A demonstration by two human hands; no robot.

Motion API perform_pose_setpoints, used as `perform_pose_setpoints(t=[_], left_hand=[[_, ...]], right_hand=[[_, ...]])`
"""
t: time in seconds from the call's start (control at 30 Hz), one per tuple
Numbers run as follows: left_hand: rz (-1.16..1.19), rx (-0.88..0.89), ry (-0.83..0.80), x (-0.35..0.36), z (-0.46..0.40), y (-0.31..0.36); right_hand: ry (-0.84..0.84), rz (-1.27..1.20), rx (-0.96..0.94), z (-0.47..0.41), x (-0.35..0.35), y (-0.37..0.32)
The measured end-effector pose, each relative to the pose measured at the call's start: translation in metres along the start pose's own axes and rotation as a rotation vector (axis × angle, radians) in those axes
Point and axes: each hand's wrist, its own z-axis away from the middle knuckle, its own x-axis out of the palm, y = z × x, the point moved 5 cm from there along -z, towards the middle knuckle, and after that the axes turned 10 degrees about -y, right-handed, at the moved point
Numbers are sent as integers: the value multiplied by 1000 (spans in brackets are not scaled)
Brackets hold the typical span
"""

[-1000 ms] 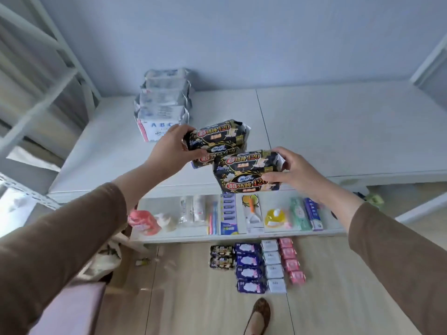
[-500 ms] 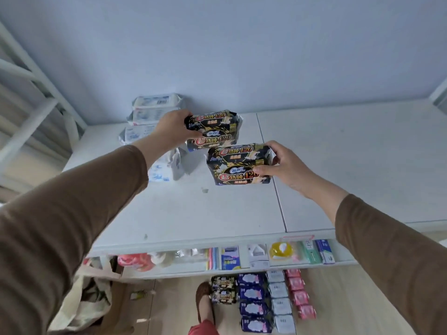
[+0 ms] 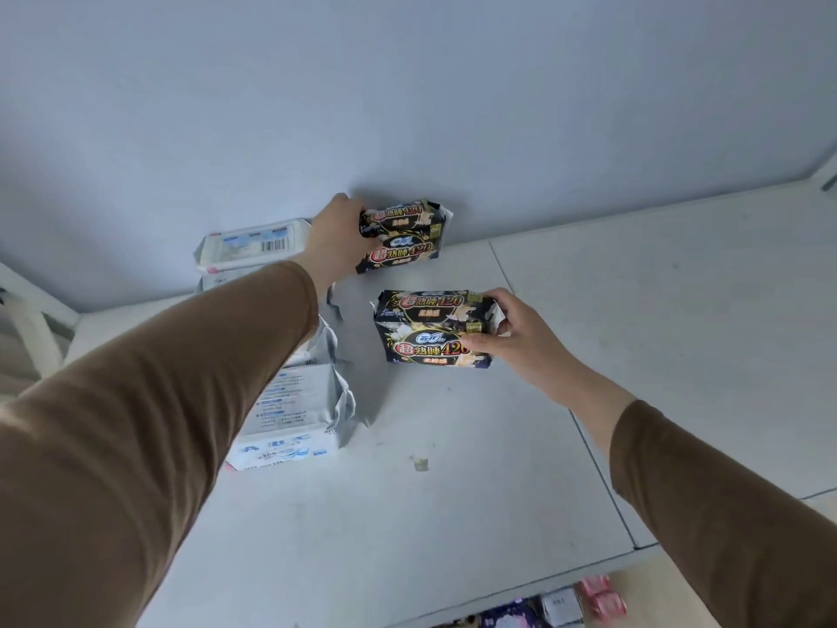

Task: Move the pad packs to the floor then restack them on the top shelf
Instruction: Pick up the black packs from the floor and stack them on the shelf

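While your left hand (image 3: 337,240) grips one black pad pack (image 3: 401,235) by the wall and your right hand (image 3: 521,337) another over the top shelf (image 3: 679,319), hold these light, squashy, slippery-wrapped packs by their ends.

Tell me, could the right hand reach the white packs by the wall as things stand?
Probably not easily: the right hand grips a black pack, and the left arm crosses in front of the white packs.

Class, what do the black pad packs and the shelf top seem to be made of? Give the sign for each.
Black pad packs: likely thin glossy plastic film, given the printed sheen and crimped, crinkled ends. Shelf top: seemingly white painted or laminated board, matt, with a visible panel seam; core cannot be told.
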Motion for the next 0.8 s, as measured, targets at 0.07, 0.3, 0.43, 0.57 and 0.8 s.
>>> perform_pose_setpoints(t=[0.07, 0.3, 0.43, 0.57, 0.8], left_hand=[[0, -4, 6, 6, -10, -5], [-70, 68, -5, 15, -16, -6], [-111, 77, -47, 2, -8, -7], [-57, 93, 44, -25, 15, -12], [-50, 79, 56, -36, 67, -32]], right_hand=[[14, 16, 15, -7, 1, 1], [5, 24, 29, -33, 4, 5], [-37, 50, 8, -56, 5, -2], [-24, 44, -18, -89, 1, -3], [66, 98, 4, -138, -3, 8]])
